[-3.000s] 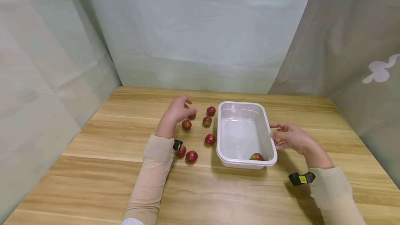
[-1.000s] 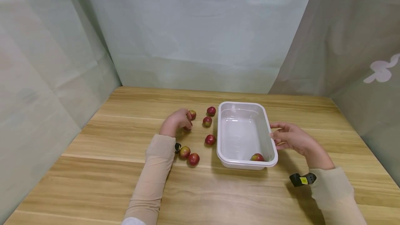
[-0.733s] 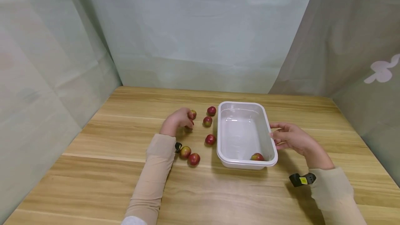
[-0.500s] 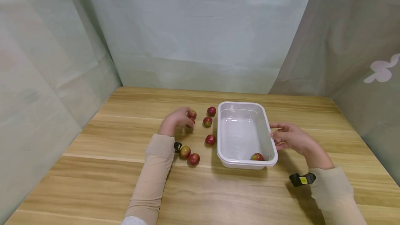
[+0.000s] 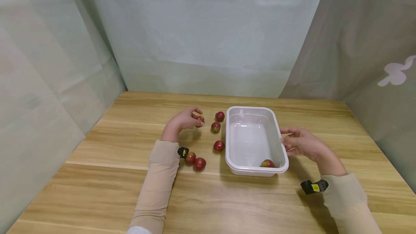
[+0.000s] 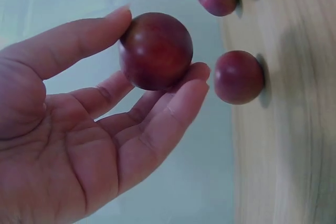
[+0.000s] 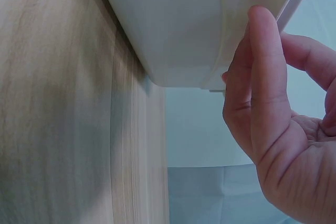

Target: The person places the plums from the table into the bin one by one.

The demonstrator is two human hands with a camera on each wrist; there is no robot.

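While the right hand (image 5: 303, 144) steadies the tub (image 5: 255, 170) by its right rim, fingers lightly curled, the left hand (image 5: 182, 121) pinches a plum (image 6: 155, 51) lifted near the tabletop's far edge; next likely calls for carrying it rightward over the rim.

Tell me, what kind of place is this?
Probably a small recording booth, not a kitchen: pale cloth curtains hang round a wooden table with a white tub and little red fruits.
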